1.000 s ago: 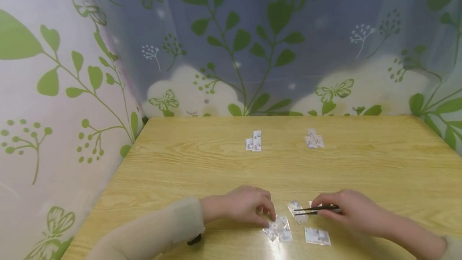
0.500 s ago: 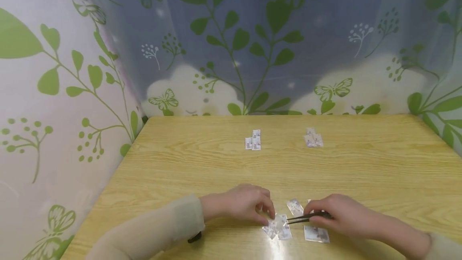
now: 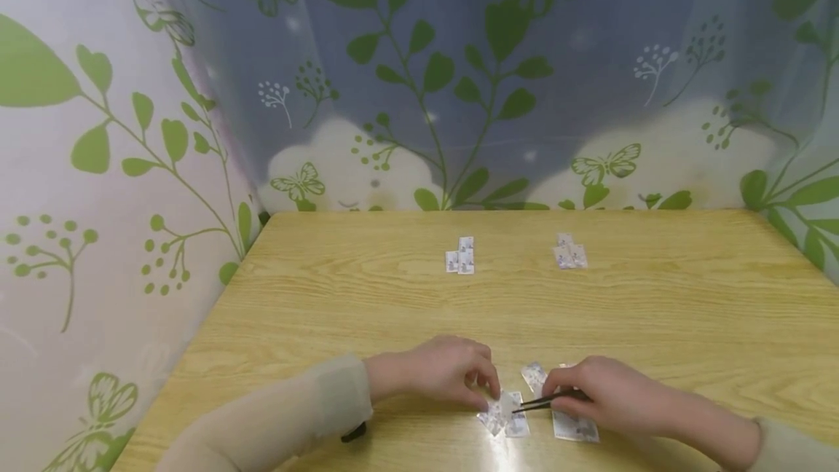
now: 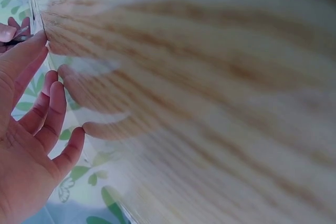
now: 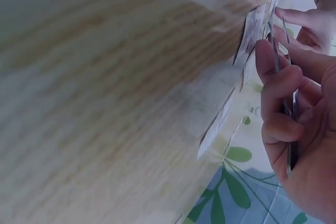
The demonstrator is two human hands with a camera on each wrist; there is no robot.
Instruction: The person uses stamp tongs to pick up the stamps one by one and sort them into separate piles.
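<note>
My left hand [image 3: 452, 370] rests on the table, thumb and forefinger at the left edge of a cluster of small printed paper pieces [image 3: 494, 422]. In the left wrist view its other fingertips [image 4: 77, 136] are spread on the tabletop, loosely bent. My right hand [image 3: 612, 398] grips black tweezers [image 3: 557, 399], fingers wrapped around them in the right wrist view. Their two tips are slightly apart, over a pale piece [image 3: 507, 404] on top of the cluster. Another printed piece [image 3: 567, 428] lies partly under the right hand, and a tilted one [image 3: 534, 376] shows beyond the tweezers.
Toward the back of the wooden table [image 3: 354, 297] lie two small groups of printed pieces, one near the middle [image 3: 465, 261] and one farther right [image 3: 570, 255]. A leaf-patterned curtain [image 3: 393, 93] hangs behind. A dark object [image 3: 354, 432] shows under the left sleeve.
The right hand has brought the tweezers left and down, from above the tilted piece to the cluster by the left hand. The left hand has stayed in place.
</note>
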